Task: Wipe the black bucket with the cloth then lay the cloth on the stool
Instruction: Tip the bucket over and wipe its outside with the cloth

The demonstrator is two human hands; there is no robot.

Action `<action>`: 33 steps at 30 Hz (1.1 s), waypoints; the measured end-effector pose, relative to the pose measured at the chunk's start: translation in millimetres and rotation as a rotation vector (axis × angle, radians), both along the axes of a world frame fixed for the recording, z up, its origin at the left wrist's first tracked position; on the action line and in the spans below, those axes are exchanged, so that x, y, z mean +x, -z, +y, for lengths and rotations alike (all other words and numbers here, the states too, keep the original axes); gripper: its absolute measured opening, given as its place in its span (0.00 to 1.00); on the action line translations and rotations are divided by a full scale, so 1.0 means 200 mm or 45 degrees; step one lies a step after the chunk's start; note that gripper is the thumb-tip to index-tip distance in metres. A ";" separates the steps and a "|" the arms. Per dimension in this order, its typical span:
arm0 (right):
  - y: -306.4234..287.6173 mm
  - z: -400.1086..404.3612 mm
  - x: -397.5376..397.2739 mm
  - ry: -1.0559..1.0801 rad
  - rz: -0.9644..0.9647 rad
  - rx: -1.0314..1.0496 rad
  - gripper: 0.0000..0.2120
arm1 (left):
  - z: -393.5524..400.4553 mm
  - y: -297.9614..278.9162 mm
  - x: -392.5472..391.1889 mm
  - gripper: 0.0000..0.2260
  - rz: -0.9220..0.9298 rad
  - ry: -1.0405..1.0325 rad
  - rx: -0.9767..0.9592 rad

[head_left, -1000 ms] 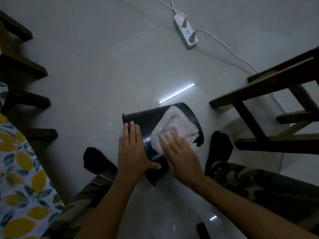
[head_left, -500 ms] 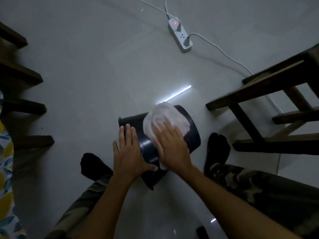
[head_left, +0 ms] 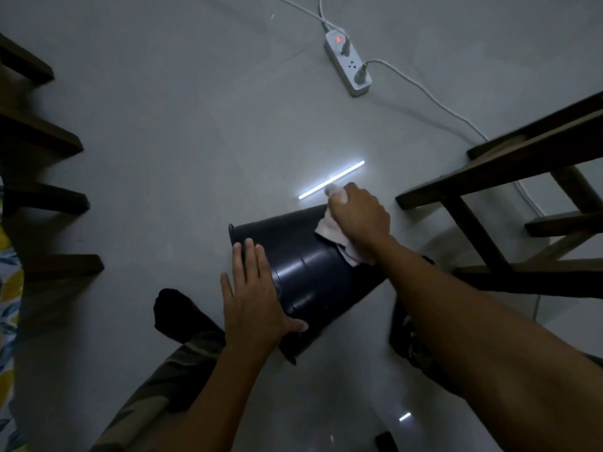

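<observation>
The black bucket (head_left: 306, 272) lies on its side on the pale floor between my feet. My left hand (head_left: 253, 295) rests flat on its near left side, fingers spread, steadying it. My right hand (head_left: 359, 216) is closed around the bunched white cloth (head_left: 329, 230) at the bucket's far right end. Part of the cloth trails under my wrist onto the bucket wall. A dark wooden stool (head_left: 509, 177) stands to the right, only its frame and rungs in view.
A white power strip (head_left: 349, 65) with a red light and cables lies on the floor at the back. Dark wooden furniture legs (head_left: 42, 141) line the left edge. My socked feet (head_left: 176, 314) and camouflage trousers flank the bucket.
My right hand has slid the cloth from the bucket's middle to its far right end and gathered it into a bunch. My left hand has stayed on the bucket.
</observation>
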State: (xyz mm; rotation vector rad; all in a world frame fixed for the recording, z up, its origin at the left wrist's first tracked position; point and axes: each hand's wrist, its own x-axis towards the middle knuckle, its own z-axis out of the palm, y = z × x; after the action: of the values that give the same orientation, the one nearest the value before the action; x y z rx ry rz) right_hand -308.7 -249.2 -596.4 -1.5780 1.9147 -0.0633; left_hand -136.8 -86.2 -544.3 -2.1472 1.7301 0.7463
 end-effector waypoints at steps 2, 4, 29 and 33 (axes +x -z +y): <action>0.04 0.00 -0.04 0.184 0.000 0.057 0.23 | -0.02 0.01 -0.01 0.75 -0.040 -0.034 -0.008; 0.05 0.08 -0.03 0.289 0.021 -0.045 0.22 | -0.01 0.02 -0.03 0.76 -0.056 -0.062 -0.020; -0.23 0.65 -0.13 0.568 -0.065 0.074 0.14 | 0.44 -0.20 -0.20 0.48 -0.031 -0.230 -0.207; -0.40 0.83 -0.16 0.654 -0.212 0.004 0.19 | 0.35 -0.24 -0.15 0.52 -0.059 -0.280 -0.320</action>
State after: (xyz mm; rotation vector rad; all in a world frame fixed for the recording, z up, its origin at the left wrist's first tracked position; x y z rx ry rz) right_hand -341.1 -83.4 -517.0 -1.0073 2.1314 -0.3948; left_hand -166.1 -16.4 -495.9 -2.5327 1.6577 0.5488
